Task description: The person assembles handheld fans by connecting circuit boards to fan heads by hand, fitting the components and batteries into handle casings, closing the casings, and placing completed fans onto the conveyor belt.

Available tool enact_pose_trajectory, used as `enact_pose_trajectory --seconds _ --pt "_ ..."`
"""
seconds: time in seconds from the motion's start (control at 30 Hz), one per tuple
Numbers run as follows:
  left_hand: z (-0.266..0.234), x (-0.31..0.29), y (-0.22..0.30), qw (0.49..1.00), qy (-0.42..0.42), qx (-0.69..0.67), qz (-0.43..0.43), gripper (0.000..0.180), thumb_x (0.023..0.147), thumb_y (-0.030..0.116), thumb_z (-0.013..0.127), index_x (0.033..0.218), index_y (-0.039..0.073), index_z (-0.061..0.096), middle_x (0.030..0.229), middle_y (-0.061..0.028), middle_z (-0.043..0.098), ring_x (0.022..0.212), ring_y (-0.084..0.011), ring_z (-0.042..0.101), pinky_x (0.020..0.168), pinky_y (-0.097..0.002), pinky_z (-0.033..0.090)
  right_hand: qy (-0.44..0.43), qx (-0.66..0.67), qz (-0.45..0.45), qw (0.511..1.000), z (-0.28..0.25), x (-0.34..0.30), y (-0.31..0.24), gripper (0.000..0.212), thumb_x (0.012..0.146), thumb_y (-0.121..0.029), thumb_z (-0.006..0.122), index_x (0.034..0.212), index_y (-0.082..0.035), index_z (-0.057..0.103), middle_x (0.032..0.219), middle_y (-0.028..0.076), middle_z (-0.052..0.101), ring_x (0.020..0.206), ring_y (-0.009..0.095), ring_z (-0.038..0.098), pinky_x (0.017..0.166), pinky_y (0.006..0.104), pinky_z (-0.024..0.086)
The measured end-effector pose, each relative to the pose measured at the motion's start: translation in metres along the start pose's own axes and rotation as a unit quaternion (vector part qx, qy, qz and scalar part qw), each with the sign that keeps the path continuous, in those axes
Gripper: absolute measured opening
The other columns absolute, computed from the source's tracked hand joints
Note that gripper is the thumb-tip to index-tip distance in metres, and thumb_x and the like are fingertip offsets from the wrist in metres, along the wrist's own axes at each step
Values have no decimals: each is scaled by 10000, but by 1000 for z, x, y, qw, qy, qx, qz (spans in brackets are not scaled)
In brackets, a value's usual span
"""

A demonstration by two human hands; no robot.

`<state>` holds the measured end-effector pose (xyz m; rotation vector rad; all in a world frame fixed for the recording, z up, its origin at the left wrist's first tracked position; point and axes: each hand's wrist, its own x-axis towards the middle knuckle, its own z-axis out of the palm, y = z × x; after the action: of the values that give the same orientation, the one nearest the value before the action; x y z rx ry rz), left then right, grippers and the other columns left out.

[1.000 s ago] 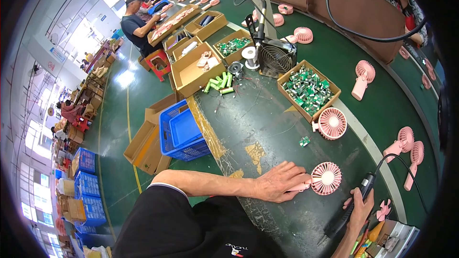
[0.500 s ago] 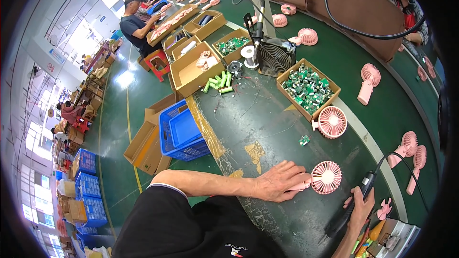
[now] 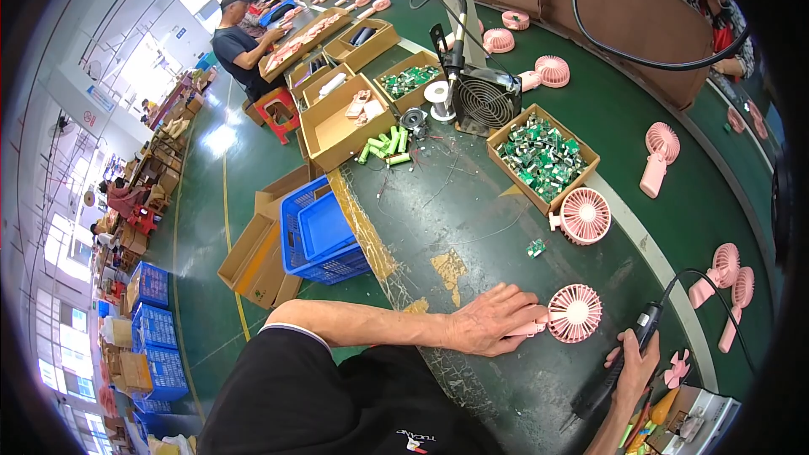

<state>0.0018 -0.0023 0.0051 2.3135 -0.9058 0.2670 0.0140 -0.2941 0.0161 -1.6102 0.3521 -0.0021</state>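
Note:
My left hand [image 3: 493, 320] lies over the handle of a pink handheld fan [image 3: 575, 313], fingers closed round it against the dark worktable. The fan's round grille points right, and most of its handle is hidden under the fingers. In my right hand [image 3: 637, 364] is a black electric screwdriver [image 3: 608, 381], its cable leading up and right. The tool's tip points down-left, apart from the fan. Farther back lie a second pink fan [image 3: 585, 216] and a small green circuit board [image 3: 536, 248].
A cardboard box of circuit boards [image 3: 543, 156] stands behind the second fan. Green battery cells [image 3: 388, 145], a solder spool [image 3: 438, 99] and a black blower [image 3: 487, 103] sit farther back. Pink fans ride the green conveyor [image 3: 619, 101] at right. A blue crate [image 3: 324, 232] stands left of the table.
Pink fans on the conveyor have shifted slightly to the right and nearer. Both hands, the held fan and the screwdriver have stayed in place.

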Motion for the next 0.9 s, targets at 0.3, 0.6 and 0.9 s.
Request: enact_pose_trajectory --seconds 0.3,0.6,0.9 --pt "1 0 1 1000 -19 -5 -10 476 802 128 686 1240 67 510 1116 -127 521 987 -284 508 871 -388 427 7 -1 1 1000 1 0 -1 208 870 -110 633 995 8 517 753 66 549 477 128 545 416 251 439" --pt "0 -1 0 1000 0 2 -4 476 803 139 689 1248 82 530 1108 -109 538 918 -267 516 826 -369 434 20 0 0 1000 4 -1 -2 200 861 -98 631 985 9 515 732 62 538 461 129 536 410 253 434" --pt "0 -1 0 1000 -20 -2 -9 505 783 127 696 1247 68 508 1120 -125 515 991 -285 505 877 -390 426 19 4 3 1000 3 -1 -2 201 858 -81 623 1001 11 516 731 63 545 461 130 536 408 254 428"
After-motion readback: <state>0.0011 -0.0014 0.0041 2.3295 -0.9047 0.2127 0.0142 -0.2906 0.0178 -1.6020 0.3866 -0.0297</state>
